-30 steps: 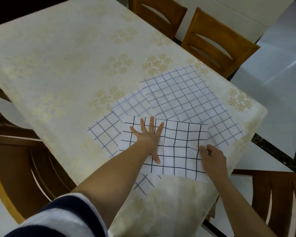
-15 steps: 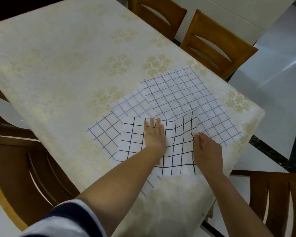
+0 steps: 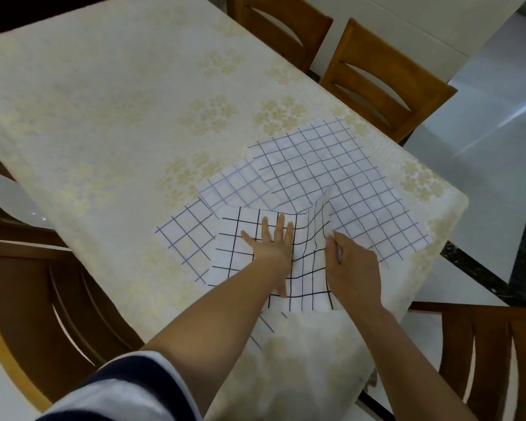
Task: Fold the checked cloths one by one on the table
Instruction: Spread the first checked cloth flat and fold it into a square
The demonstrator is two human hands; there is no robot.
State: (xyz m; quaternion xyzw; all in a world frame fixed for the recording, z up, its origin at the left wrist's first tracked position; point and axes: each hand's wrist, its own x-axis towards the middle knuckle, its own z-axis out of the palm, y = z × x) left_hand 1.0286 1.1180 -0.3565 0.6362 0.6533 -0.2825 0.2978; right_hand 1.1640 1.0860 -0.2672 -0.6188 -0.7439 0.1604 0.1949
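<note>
Cream floral-clothed counter (image 3: 104,117) holds, near its front edge, a white black-checked fabric cloth (image 3: 237,238) pinned by the flat, spread left hand (image 3: 271,247) as anchor while the right hand (image 3: 353,268) pinches its lifted right edge, apparently to fold leftward.

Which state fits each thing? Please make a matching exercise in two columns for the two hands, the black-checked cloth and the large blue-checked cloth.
Things:
1. left hand
2. right hand
3. black-checked cloth
4. large blue-checked cloth

States:
a. lies spread out beyond both hands
b. pinches a cloth edge
c. right side raised off the surface
d. presses down flat, fingers straight

Pairs: 1-d; 2-b; 3-c; 4-a
</note>
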